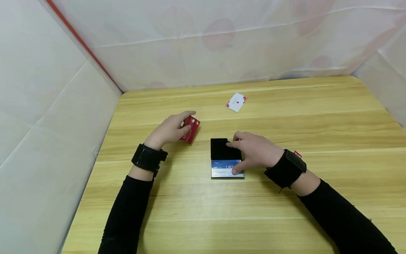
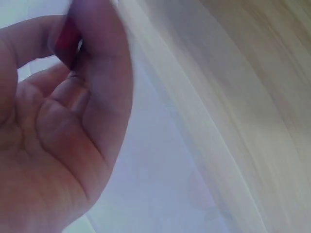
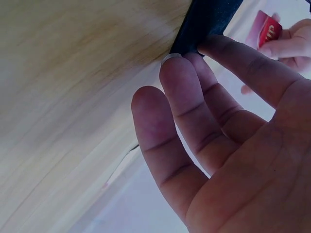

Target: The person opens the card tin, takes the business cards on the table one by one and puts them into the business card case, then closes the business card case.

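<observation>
In the head view my left hand [image 1: 168, 129] pinches a red bank card [image 1: 195, 129] between thumb and fingers, above the table left of the card case. Only a red sliver [image 2: 68, 42] of it shows in the left wrist view. A card case [image 1: 219, 149] lies unfolded on the table, its black lid flipped to the far side. Inside sits a blue and white card [image 1: 221, 164] lettered VIP. My right hand [image 1: 260, 151] reaches over the case from the right, thumb on the card and index finger on the lid. Its other fingers [image 3: 149, 114] are loosely extended.
A white card with pink floral corners [image 1: 236, 102] lies farther back on the wooden table [image 1: 301, 116]. Pale fabric walls [image 1: 177, 60] rise behind the table and at both sides.
</observation>
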`<state>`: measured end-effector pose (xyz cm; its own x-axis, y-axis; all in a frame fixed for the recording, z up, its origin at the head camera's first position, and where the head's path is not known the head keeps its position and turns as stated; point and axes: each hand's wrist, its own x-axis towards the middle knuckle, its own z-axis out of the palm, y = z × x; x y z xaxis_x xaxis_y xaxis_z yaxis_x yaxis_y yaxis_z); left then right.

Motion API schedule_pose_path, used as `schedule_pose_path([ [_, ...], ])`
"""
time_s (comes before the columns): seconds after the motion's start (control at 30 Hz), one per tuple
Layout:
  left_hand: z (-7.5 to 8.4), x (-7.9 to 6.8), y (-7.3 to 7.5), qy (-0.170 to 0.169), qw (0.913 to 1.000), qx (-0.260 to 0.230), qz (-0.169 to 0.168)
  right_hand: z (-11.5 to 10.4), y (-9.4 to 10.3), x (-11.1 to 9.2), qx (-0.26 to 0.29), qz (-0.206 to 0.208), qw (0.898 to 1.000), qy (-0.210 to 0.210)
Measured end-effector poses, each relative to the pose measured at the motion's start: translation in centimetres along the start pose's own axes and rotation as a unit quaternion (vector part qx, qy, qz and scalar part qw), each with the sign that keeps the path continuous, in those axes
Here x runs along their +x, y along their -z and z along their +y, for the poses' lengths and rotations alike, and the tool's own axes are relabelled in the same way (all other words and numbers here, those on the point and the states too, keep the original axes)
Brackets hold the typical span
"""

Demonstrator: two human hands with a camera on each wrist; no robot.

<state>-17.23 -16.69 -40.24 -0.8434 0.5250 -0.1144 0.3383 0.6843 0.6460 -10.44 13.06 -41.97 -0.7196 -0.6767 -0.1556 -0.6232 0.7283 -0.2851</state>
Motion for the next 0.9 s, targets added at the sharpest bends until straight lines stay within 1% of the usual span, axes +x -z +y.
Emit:
schedule_pose_path([
  [0.07,0.1,0.0,0.0,-0.02,0.9995,0.001,0.026,-0.1,0.0,0.0,-0.002,-0.001,1.0,-0.002],
  [0.13,0.3,0.0,-0.1,-0.03,0.9984,-0.003,0.048,-0.1,0.0,0.0,-0.002,-0.001,1.0,-0.002],
  [0.23,0.4,0.1,-0.1,-0.038,0.9972,-0.007,0.064,-0.2,0.1,0.0,-0.001,-0.001,1.0,-0.002],
  [0.5,0.7,0.3,-0.1,-0.089,0.9938,-0.04,0.054,-0.2,0.1,0.0,-0.003,0.002,1.0,-0.004],
  [0.63,0.9,0.2,-0.1,-0.09,0.9931,-0.056,0.051,-0.3,0.1,0.0,-0.002,0.0,1.0,-0.002],
  [0.73,1.0,0.0,-0.2,-0.091,0.9935,-0.048,0.049,-0.4,0.2,-0.1,0.001,0.0,1.0,0.001],
  [0.8,1.0,0.0,-0.3,-0.097,0.9936,-0.035,0.047,-0.5,0.3,0.0,0.0,0.002,1.0,0.001],
  [0.9,1.2,0.0,-0.4,-0.105,0.9935,-0.031,0.032,-0.5,0.4,0.0,0.0,0.004,1.0,0.002],
])
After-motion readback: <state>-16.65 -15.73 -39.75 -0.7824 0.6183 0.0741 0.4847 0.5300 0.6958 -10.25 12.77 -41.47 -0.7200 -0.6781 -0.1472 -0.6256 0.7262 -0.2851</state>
